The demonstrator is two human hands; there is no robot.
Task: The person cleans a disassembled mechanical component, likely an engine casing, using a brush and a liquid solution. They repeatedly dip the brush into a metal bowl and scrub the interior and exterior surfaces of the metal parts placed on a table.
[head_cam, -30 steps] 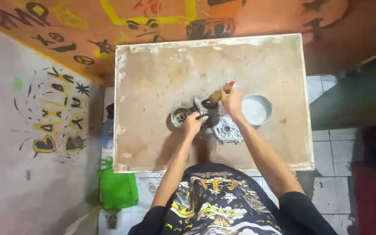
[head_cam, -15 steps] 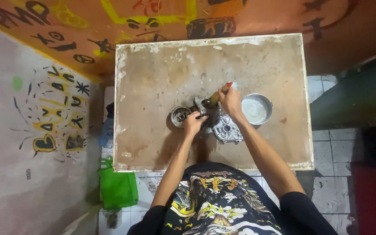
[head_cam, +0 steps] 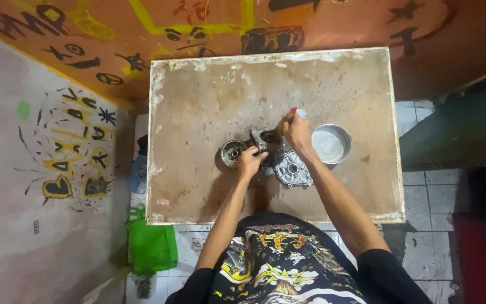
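I am looking straight down at a worn brown table [head_cam: 198, 101], and my left hand [head_cam: 248, 162] is gripping a dark metal engine part [head_cam: 261, 139] near the table's middle, fingers curled over its near edge. My right hand [head_cam: 296, 131] is sitting just at three o'clock of that part, closed around a paintbrush [head_cam: 284, 122] with a wooden handle and a red tip; the bristles are pointing toward nine o'clock and touching the top of the part. A round metal hub [head_cam: 233, 151] is lying at nine o'clock of my left hand, just beside it. A silver finned cover [head_cam: 293, 169] is resting at five o'clock of the part, under my right wrist. A metal bowl [head_cam: 331, 144] holding pale liquid is standing at three o'clock of my right hand, near it.
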